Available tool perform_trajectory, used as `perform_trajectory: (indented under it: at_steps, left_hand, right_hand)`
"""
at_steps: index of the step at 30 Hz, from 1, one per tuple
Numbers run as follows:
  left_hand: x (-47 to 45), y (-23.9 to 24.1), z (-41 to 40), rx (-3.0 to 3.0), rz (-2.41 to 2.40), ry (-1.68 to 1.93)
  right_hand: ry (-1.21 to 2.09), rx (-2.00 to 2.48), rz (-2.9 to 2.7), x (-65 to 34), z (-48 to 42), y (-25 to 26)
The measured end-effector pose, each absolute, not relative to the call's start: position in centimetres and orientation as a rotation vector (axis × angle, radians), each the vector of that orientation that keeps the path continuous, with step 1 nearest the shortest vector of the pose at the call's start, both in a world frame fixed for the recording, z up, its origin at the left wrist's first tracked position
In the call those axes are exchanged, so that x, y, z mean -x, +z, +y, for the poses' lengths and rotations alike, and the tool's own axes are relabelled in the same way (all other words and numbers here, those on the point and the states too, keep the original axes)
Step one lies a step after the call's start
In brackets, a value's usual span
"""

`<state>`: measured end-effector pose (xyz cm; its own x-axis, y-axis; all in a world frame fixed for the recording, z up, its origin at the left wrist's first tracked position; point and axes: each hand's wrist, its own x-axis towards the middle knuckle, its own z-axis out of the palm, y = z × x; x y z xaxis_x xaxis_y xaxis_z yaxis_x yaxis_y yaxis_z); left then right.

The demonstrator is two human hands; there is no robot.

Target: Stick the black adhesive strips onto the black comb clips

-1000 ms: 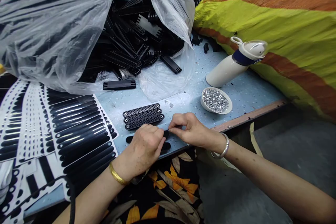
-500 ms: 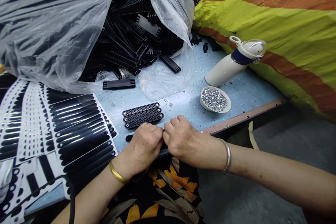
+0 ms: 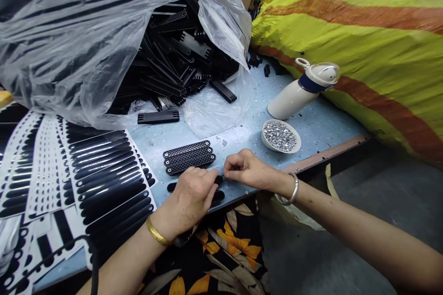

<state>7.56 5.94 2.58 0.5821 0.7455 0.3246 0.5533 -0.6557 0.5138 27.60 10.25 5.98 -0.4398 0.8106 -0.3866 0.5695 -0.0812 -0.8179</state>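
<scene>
- Head view: the right hand point(image 3: 242, 170) has drawn back from the left hand point(image 3: 194, 191), thumb and forefinger together, any hold unclear.
- Left fingers curl over two black strips point(image 3: 218, 196), grip unclear, by the desk's point(image 3: 247, 145) front edge.
- Three latticed bars point(image 3: 189, 159), one bowl point(image 3: 268, 144), one bottle point(image 3: 285, 100).

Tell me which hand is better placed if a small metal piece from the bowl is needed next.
Probably the right hand: it is nearer the white bowl, while the left hand is farther off, covering part of the black strips.
</scene>
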Motion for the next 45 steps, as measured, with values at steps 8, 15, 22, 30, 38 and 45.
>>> perform_trajectory:
  at_steps: [8,15,22,30,38,45]
  left_hand:
    - [-7.7,2.6,6.3,-2.461,1.068,0.748]
    - [-7.7,2.8,6.3,-2.456,1.065,0.752]
    - [-7.7,3.2,6.1,-2.477,1.129,0.755]
    - [-7.6,3.0,6.0,-2.488,1.142,0.722]
    - [-7.7,2.8,6.0,-2.496,1.152,0.748]
    - [-7.7,2.2,6.2,-2.495,1.081,0.908]
  right_hand:
    - [1.521,1.425,-1.773,-27.4,8.6,5.3]
    - [1.311,1.376,-1.94,-27.1,7.6,6.2]
    - [0.867,1.35,-2.045,-28.2,7.3,6.0]
    - [0.503,1.186,-2.315,-27.4,6.5,5.3]
    - [-0.148,0.986,-2.719,-26.2,5.9,6.5]
    - [-0.235,0.807,-3.135,-24.4,6.4,9.3]
